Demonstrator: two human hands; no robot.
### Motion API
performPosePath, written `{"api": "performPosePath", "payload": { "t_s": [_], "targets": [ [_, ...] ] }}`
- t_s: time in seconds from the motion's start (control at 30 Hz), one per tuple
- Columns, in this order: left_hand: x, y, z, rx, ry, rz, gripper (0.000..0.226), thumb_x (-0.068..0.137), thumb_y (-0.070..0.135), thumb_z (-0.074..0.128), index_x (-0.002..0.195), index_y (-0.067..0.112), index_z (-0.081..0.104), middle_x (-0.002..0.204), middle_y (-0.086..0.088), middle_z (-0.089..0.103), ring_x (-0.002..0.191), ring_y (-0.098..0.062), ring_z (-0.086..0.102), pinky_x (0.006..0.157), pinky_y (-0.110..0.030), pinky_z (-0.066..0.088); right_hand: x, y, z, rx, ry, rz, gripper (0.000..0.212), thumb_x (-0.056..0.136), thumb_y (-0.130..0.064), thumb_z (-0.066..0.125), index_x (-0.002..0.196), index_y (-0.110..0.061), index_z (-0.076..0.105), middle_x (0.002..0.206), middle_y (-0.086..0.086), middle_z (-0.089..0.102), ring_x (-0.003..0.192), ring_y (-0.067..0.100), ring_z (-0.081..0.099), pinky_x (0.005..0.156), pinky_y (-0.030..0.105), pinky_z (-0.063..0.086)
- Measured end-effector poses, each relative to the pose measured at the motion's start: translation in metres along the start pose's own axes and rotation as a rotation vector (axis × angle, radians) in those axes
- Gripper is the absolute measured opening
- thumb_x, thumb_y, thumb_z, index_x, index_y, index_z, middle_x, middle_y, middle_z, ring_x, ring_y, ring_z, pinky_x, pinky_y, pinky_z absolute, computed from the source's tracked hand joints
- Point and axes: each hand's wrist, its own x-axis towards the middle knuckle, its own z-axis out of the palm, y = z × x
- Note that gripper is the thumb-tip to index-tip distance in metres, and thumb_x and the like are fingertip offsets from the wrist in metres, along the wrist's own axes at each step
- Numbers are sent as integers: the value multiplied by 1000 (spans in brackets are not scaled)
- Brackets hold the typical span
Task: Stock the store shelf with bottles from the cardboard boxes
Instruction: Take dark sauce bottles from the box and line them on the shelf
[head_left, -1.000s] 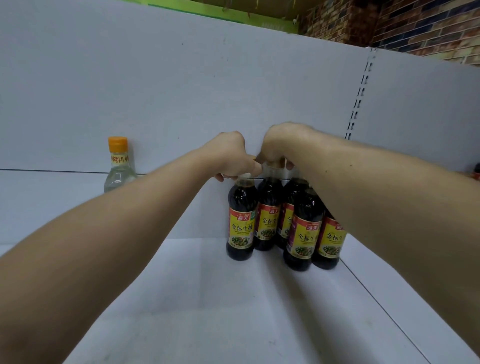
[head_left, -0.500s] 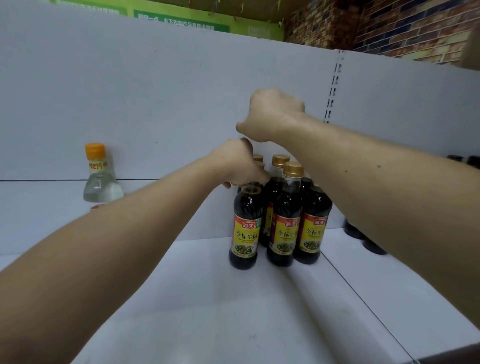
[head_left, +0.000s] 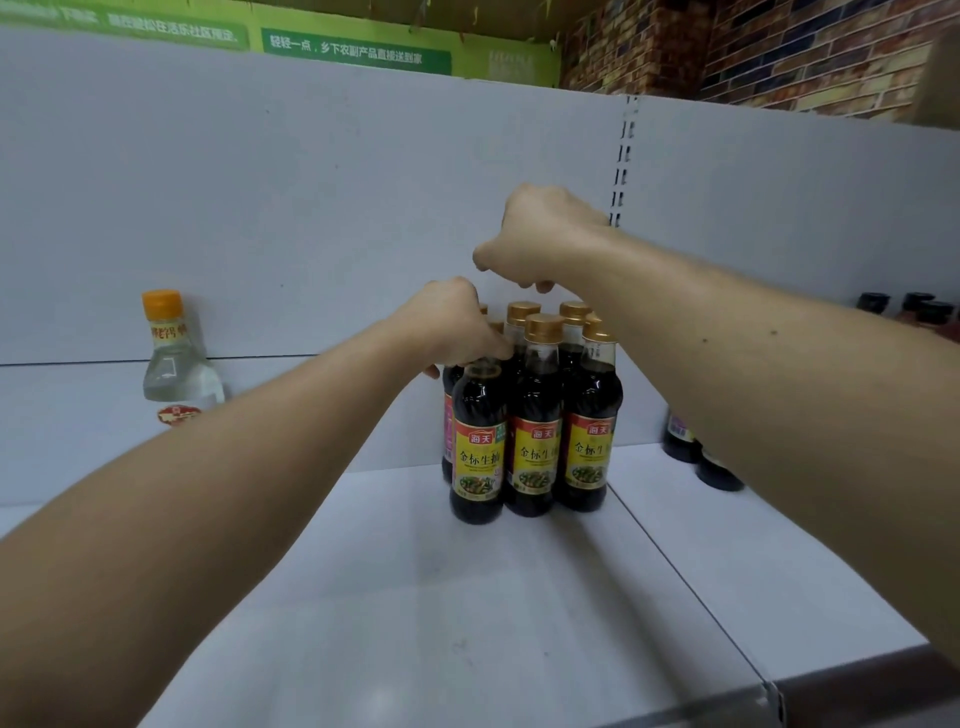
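soy sauce bottles (head_left: 535, 431) stand in a tight cluster at the back of the shelf (head_left: 415, 597), near the slotted upright (head_left: 626, 156). left hand (head_left: 452, 325): fingers curled over the cap of the front-left bottle (head_left: 478, 441). right hand (head_left: 540, 236) hovers just above the gold caps, fingers curled, nothing visible in them. risk: the bottles touch one another, so a sideways tug on the gripped one could topple its neighbours. clear orange-capped bottle (head_left: 176, 364) stands well apart, left.
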Motion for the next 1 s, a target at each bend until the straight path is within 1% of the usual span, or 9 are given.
{"api": "performPosePath", "payload": {
  "t_s": [0.1, 0.3, 0.43, 0.5, 0.6, 0.73, 0.77, 0.87, 1.0],
  "targets": [
    [-8, 1, 2, 14, 24, -34, 50, 81, 49, 83, 106, 12, 60, 87, -5, 65, 77, -20, 66, 51, -31, 57, -9, 9, -5, 40, -49, -25, 18, 93, -29, 61, 83, -14, 61, 77, 2, 72, 64, 18, 71, 54, 25, 46],
    [-38, 2, 1, 41, 39, -204, 51, 79, 56, 84, 101, 15, 61, 92, -7, 70, 84, -22, 68, 60, -36, 60, -38, 41, -10, 84, -99, -104, 18, 95, -29, 62, 86, -13, 62, 81, 6, 70, 64, 21, 69, 53, 26, 46],
    [-78, 9, 8, 112, 113, -360, 45, 83, 51, 78, 101, 13, 62, 91, -10, 71, 83, -23, 68, 64, -39, 63, -73, 72, 0, 128, -221, -218, 19, 96, -34, 63, 97, -15, 63, 82, 5, 70, 70, 20, 69, 55, 29, 50],
    [-107, 15, 17, 174, 156, -437, 43, 83, 52, 75, 98, 14, 61, 94, -8, 70, 84, -25, 66, 65, -38, 58, -92, 84, 13, 143, -287, -280, 21, 94, -37, 64, 96, -16, 63, 84, 5, 71, 71, 22, 69, 56, 31, 52],
    [-157, 22, 35, 309, 222, -568, 38, 84, 49, 71, 103, 18, 62, 102, -4, 66, 90, -28, 61, 69, -35, 41, -123, 91, 38, 142, -372, -396, 22, 91, -38, 64, 95, -16, 68, 88, 5, 70, 76, 25, 67, 61, 35, 55],
    [-233, 24, 46, 396, 247, -728, 31, 83, 41, 66, 105, 21, 60, 102, -3, 62, 92, -29, 59, 76, -36, 42, -172, 77, 60, 169, -502, -529, 36, 88, -40, 66, 115, -17, 66, 112, 7, 67, 96, 30, 64, 86, 43, 58],
    [-252, 24, 45, 403, 254, -759, 31, 84, 40, 65, 107, 21, 59, 103, -3, 62, 93, -28, 59, 76, -35, 42, -185, 70, 64, 173, -507, -563, 39, 88, -41, 67, 119, -18, 65, 117, 7, 66, 101, 30, 63, 89, 43, 57],
    [-311, 20, 42, 420, 303, -842, 29, 86, 37, 64, 109, 21, 60, 105, -2, 62, 95, -28, 59, 74, -36, 41, -222, 46, 72, 214, -507, -653, 39, 89, -43, 67, 120, -20, 65, 121, 5, 65, 106, 30, 61, 86, 39, 55],
    [-392, 14, 50, 427, 360, -940, 25, 83, 33, 61, 104, 19, 61, 96, -1, 60, 89, -28, 58, 68, -33, 38, -275, 11, 78, 304, -508, -770, 33, 90, -40, 66, 114, -18, 69, 117, 7, 67, 105, 32, 61, 85, 40, 54]
  ]
}}
